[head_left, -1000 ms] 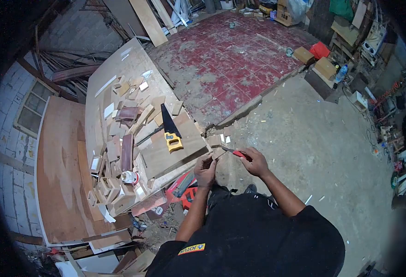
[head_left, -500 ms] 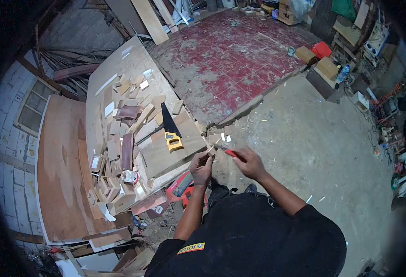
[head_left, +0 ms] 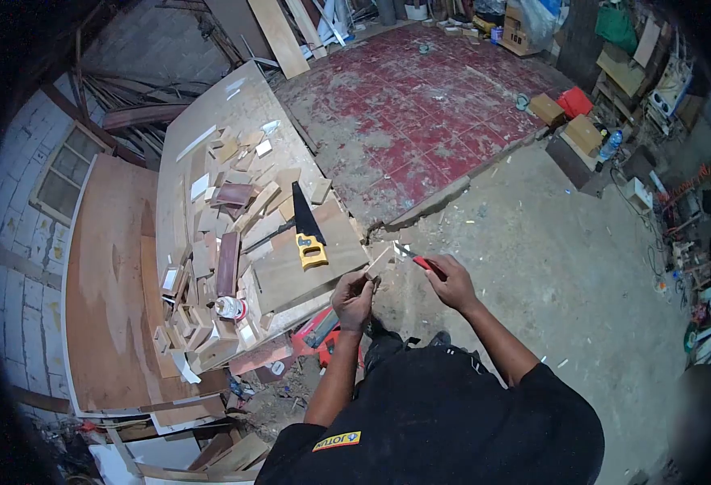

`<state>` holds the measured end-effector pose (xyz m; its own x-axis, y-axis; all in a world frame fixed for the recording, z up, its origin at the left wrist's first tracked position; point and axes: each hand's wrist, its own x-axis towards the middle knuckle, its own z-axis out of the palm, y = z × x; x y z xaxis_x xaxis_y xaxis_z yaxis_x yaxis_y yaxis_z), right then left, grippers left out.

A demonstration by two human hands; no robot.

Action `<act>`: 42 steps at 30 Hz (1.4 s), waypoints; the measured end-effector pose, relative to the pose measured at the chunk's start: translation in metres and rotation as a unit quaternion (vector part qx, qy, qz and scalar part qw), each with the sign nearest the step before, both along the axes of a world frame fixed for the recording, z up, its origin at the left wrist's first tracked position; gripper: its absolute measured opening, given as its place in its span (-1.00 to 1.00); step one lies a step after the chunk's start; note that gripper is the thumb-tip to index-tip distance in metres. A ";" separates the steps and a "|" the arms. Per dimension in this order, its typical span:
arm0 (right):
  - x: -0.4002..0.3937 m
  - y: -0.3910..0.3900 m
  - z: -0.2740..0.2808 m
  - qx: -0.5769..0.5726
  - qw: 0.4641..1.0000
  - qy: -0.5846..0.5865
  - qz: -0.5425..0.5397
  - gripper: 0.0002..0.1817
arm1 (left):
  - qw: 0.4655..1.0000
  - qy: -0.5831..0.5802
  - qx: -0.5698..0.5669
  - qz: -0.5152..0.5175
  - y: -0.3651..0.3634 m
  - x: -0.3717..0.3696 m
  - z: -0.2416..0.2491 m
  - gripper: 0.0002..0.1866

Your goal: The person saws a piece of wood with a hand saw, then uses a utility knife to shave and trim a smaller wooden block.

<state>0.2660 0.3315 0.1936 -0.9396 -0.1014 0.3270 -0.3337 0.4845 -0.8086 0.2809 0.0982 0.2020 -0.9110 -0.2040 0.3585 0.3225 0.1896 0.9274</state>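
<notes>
1. While the left hand holds a small wood piece just beyond the near right corner of the desk, its fingers are closed on the piece's lower end. The piece slants up and to the right; whether it touches the desk, one cannot tell.
2. The fingers of the right hand are wrapped closed around a red-handled tool. Its dark, narrow end points up and left, near the upper end of the piece; contact between them is unclear.
3. Near the desk's near right corner lies a flat board, with a yellow-handled saw on it, black blade pointing toward the far edge.
4. Left of the board, wood offcuts are heaped, and a white bottle sits by the near edge.
</notes>
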 end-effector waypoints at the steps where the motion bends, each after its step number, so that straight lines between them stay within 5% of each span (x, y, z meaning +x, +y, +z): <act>1: 0.001 -0.001 0.003 0.000 1.000 -0.019 -0.004 -0.67 | 1.000 -0.001 0.000 0.002 0.000 0.001 0.001 -0.80; 8: 0.020 -0.028 0.044 -0.022 0.998 -0.007 0.066 -0.62 | 0.998 -0.036 0.014 0.049 0.014 -0.005 -0.004 -0.80; 22: 0.020 -0.025 0.035 -0.045 0.997 -0.008 0.065 -0.61 | 0.994 -0.025 0.018 0.102 0.026 -0.004 -0.005 -0.76; 31: 0.003 0.006 -0.007 -0.030 0.998 -0.031 -0.042 -0.67 | 0.992 -0.010 0.018 0.124 0.024 -0.004 0.013 -0.72; 35: 0.010 -0.011 0.016 -0.054 0.997 0.054 0.020 -0.66 | 0.995 0.000 0.048 0.088 0.023 -0.005 0.000 -0.73; 42: 0.020 -0.028 0.052 -0.083 0.994 0.010 0.077 -0.65 | 0.999 0.031 0.030 0.008 0.021 -0.001 -0.005 -0.74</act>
